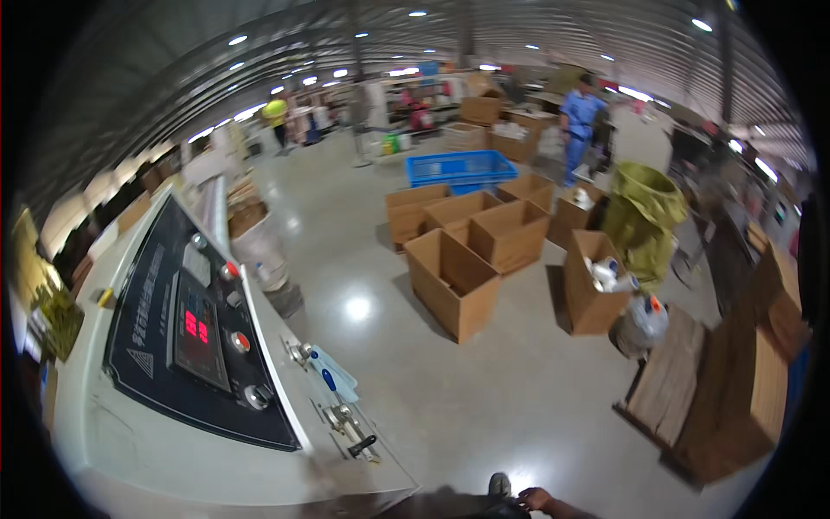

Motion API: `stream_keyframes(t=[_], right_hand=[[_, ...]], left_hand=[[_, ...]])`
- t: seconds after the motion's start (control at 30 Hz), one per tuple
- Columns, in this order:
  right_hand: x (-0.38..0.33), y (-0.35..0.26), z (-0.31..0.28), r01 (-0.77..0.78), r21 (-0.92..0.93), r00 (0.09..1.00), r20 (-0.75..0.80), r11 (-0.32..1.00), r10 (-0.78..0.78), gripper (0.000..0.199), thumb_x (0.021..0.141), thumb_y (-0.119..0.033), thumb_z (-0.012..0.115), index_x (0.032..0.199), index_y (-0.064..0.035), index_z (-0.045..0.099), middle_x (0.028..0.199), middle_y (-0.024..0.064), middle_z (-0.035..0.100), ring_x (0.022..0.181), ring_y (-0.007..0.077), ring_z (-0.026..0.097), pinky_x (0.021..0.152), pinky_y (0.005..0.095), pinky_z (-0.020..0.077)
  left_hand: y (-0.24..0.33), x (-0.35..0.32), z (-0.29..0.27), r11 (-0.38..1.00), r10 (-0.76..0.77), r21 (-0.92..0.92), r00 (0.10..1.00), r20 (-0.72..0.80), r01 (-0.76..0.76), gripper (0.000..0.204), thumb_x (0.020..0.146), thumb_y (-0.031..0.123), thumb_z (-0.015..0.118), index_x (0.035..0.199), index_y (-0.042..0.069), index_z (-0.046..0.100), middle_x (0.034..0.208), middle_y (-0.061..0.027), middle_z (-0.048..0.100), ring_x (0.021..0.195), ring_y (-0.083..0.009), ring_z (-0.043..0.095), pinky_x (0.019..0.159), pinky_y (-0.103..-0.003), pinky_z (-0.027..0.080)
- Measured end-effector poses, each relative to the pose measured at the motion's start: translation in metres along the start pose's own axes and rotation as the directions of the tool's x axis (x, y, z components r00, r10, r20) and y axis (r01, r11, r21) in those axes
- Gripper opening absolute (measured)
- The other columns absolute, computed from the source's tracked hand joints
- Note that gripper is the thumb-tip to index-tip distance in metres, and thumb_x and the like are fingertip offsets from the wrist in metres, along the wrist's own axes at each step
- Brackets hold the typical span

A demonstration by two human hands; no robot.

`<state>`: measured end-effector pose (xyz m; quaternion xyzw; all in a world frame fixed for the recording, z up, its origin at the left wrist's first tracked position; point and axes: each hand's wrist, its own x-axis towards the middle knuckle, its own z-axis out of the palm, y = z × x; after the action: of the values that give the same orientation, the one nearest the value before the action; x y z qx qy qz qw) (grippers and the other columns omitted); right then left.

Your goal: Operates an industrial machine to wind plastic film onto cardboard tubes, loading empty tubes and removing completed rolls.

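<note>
My right hand [537, 499] shows at the lower edge, its forearm coming in from the right. Its fingers are curled in beside dark clothing at my waist; what they hold, if anything, is hidden. A brownish blur [339, 486] by the machine's lower corner may be my left hand or arm; no fingers can be made out in it. Close on the left stands a pale machine [173, 471] with a black control panel [143, 320], a red lit display [197, 327] and several knobs. Below the panel are metal fittings [344, 424] and a blue-handled tool [328, 379].
Open cardboard boxes [462, 298] stand mid-floor before a blue crate [458, 166]. Another box [596, 303] holds white rolls, beside a yellow-green sack [640, 216]. Flattened cardboard [670, 368] lies at right. A person in blue [579, 125] and one in yellow [275, 112] are farther off.
</note>
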<state>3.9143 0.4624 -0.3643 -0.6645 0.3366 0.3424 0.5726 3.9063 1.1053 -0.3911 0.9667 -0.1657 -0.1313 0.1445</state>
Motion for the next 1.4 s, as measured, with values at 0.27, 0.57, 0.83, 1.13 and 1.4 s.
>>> stream_keyframes(t=[0.27, 0.57, 0.83, 1.13, 1.4], right_hand=[[-0.016, -0.061, -0.172, 0.212, -0.022, 0.972, -0.099, 0.977, -0.213, 0.035, 0.088, -0.015, 0.063, 0.119, 0.0, 0.058, 0.09, 0.0117, 0.068, 0.07, 0.018, 0.065, 0.054, 0.0299, 0.0501], [0.077, -0.141, -0.254, 0.272, -0.056, 0.962, 0.032, 0.961, -0.27, 0.034, 0.087, -0.016, 0.064, 0.119, -0.0038, 0.059, 0.092, 0.0104, 0.068, 0.07, 0.0179, 0.065, 0.054, 0.0301, 0.0496], [0.112, -0.233, -0.329, 0.076, 0.032, 0.996, -0.044, 0.997, -0.075, 0.026, 0.094, -0.022, 0.057, 0.114, -0.0061, 0.059, 0.091, 0.0091, 0.067, 0.066, 0.0204, 0.065, 0.054, 0.0315, 0.0525], [0.215, -0.312, -0.362, 0.557, -0.695, 0.819, 0.371, 0.455, -0.437, 0.024, 0.074, -0.018, 0.068, 0.095, -0.0071, 0.066, 0.089, 0.0116, 0.065, 0.082, 0.0295, 0.061, 0.075, 0.0408, 0.0509], [0.29, -0.53, -0.307, 0.079, -0.113, 0.958, 0.284, 0.99, -0.044, 0.039, 0.088, -0.026, 0.064, 0.118, -0.0016, 0.057, 0.098, 0.0125, 0.063, 0.075, 0.0246, 0.065, 0.064, 0.0367, 0.0553]], left_hand=[[0.194, 0.09, -0.023, 0.254, -0.465, -0.738, 0.748, 0.474, 0.625, 0.029, 0.084, 0.029, 0.07, 0.098, 0.004, 0.067, 0.09, -0.0108, 0.066, 0.068, -0.0205, 0.062, 0.056, -0.036, 0.052], [0.267, 0.157, -0.001, 0.446, -0.4, -0.831, 0.905, 0.147, 0.332, 0.023, 0.085, 0.03, 0.067, 0.083, 0.007, 0.067, 0.071, -0.0074, 0.063, 0.07, -0.0225, 0.06, 0.065, -0.039, 0.048], [0.283, 0.296, 0.028, 0.894, -0.207, -0.391, 0.976, 0.067, 0.217, 0.025, 0.081, 0.027, 0.058, 0.083, 0.007, 0.073, 0.089, -0.0168, 0.068, 0.086, -0.0335, 0.063, 0.08, -0.045, 0.047], [0.281, 0.381, -0.011, 0.714, -0.476, -0.538, 0.874, 0.098, 0.449, 0.026, 0.078, 0.029, 0.059, 0.084, 0.008, 0.073, 0.091, -0.0177, 0.068, 0.083, -0.0348, 0.063, 0.075, -0.044, 0.048], [0.265, 0.48, -0.026, -0.096, -0.743, -0.784, 0.48, 0.466, 0.613, 0.033, 0.08, 0.031, 0.068, 0.095, 0.001, 0.071, 0.08, -0.0101, 0.071, 0.068, -0.0193, 0.069, 0.068, -0.032, 0.055]])
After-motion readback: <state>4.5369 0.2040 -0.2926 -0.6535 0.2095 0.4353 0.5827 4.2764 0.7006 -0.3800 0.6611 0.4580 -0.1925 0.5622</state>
